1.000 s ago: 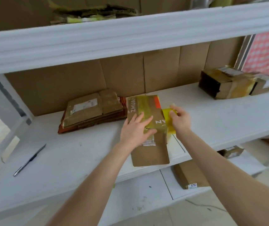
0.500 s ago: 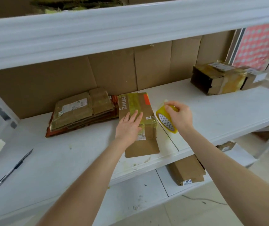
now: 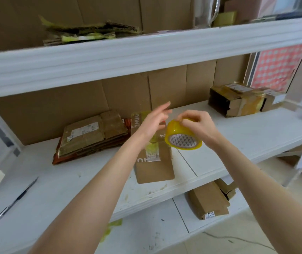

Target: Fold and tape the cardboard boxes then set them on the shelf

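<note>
A flattened brown cardboard box (image 3: pixel 154 165) with old yellow tape lies on the white middle shelf (image 3: pixel 238 142), its near flap reaching the shelf's front edge. My right hand (image 3: pixel 195 126) grips a roll of yellowish clear tape (image 3: pixel 183 139) and holds it above the box's right side. Raised off the box, my left hand (image 3: pixel 154 121) hovers just left of the roll with its fingers straight, holding nothing.
A stack of flattened boxes (image 3: pixel 91 134) lies to the left. Taped-up boxes (image 3: pixel 238 100) stand at the shelf's far right. A pen (image 3: pixel 17 198) lies near the front left. More flat cardboard (image 3: pixel 91 32) sits on the upper shelf, and a flat box (image 3: pixel 208 200) lies on the lower shelf.
My left hand has lifted off the flat box and moved toward the tape roll. My right hand has raised the roll and turned its core toward me.
</note>
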{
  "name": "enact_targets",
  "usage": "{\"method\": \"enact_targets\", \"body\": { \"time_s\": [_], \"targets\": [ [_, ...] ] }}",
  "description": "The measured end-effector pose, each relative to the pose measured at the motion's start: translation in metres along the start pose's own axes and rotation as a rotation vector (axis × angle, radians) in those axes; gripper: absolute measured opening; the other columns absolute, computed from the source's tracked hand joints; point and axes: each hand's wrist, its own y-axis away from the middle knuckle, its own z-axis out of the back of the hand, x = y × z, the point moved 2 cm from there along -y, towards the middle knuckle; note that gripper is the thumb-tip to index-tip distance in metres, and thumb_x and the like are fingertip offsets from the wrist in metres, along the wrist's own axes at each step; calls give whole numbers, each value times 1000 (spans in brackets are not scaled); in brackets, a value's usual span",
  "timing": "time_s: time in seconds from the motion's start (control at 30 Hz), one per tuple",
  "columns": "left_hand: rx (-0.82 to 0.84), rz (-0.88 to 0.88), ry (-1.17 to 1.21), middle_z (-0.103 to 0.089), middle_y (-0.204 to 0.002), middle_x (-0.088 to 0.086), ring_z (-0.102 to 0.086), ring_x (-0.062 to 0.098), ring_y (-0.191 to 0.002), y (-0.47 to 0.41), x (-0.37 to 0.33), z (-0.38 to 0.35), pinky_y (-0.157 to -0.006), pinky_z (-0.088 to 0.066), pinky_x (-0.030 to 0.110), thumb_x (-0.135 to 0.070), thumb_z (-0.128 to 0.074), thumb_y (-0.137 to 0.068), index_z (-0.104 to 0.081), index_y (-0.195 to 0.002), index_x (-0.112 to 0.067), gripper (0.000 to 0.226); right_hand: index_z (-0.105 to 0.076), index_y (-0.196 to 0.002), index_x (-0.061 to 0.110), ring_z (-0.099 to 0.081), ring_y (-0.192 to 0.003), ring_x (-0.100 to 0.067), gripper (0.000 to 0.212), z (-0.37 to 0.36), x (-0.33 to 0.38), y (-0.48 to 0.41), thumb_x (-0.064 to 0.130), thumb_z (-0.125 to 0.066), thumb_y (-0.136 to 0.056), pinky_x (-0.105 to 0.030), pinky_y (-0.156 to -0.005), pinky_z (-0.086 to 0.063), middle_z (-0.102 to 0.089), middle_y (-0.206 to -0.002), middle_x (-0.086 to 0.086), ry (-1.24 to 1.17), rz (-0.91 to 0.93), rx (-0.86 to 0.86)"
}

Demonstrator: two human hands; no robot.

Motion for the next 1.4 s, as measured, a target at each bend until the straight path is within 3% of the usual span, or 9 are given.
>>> {"method": "enact_targets", "body": {
  "time_s": [0.2,0.5,0.63,0.83,0.97,1.03,1.2,1.33,1.4],
  "targets": [
    [-30,62,46,-72,-86,1,-67,20,-86,15,19,8,-77,-54,32,-11,-55,-92,-74,-87,-26,25,-73,-78,20,-62,-72,2,25,-6,0,8,4,-58,-89,-13,-63,-49,-68,-74,15,-139,-12,178],
    [-213,34,-186,-71,-85,3,-64,12,-80,31,24,37,-72,-55,28,-16,-66,-88,-71,-79,-17,10,-72,-90,26,-67,-81,-8,4,-24,-2,10,24,-69,-88,-14,-64,-52,-70,-86,7,-22,-99,246],
    [-254,57,-230,-72,-83,4,-62,8,-72,36,23,42,-61,-53,24,-11,-61,-90,-69,-74,-14,18,-55,-113,41,-67,-85,-2,42,-24,1,13,39,-76,-77,-12,-61,-51,-59,-102,21,-12,-149,293],
    [-212,92,-321,-67,-66,1,-61,7,-59,49,29,48,-55,-51,19,-13,-59,-92,-66,-75,-12,18,-69,-86,31,-69,-75,-9,29,-18,-7,20,55,-73,-72,-18,-60,-55,-71,-84,10,217,-193,337],
    [-273,104,-320,-64,-69,2,-61,6,-57,58,36,47,-60,-56,23,-13,-59,-93,-67,-89,-8,10,-70,-94,25,-66,-82,-15,39,-24,-16,24,60,-66,-77,-38,-76,-57,-70,-90,4,528,-181,246],
    [-269,86,-349,-64,-72,3,-61,7,-59,62,35,49,-63,-58,24,-14,-60,-93,-68,-91,-8,10,-70,-95,28,-64,-84,-16,40,-27,-17,30,63,-65,-76,-37,-77,-55,-69,-92,4,620,-180,215],
    [-309,117,-306,-57,-62,-3,-58,8,-54,71,42,56,-66,-59,30,-13,-58,-93,-68,-90,-5,13,-74,-95,27,-68,-82,-9,28,-25,-17,50,48,-73,-76,-17,-67,-53,-74,-89,6,47,-282,378],
    [-348,174,-119,-48,-51,-9,-52,7,-52,85,59,63,-70,-59,29,-15,-59,-93,-65,-88,6,22,-73,-103,19,-63,-88,-18,42,-19,-33,69,45,-70,-70,-35,-88,-53,-70,-104,-16,-200,-370,452],
    [-346,150,-121,-50,-52,-9,-51,5,-52,90,63,66,-65,-57,23,-15,-60,-93,-66,-85,3,20,-73,-103,19,-66,-85,-17,35,-16,-36,73,36,-70,-72,-30,-81,-55,-71,-98,-11,-279,-390,484]
  ]
}}
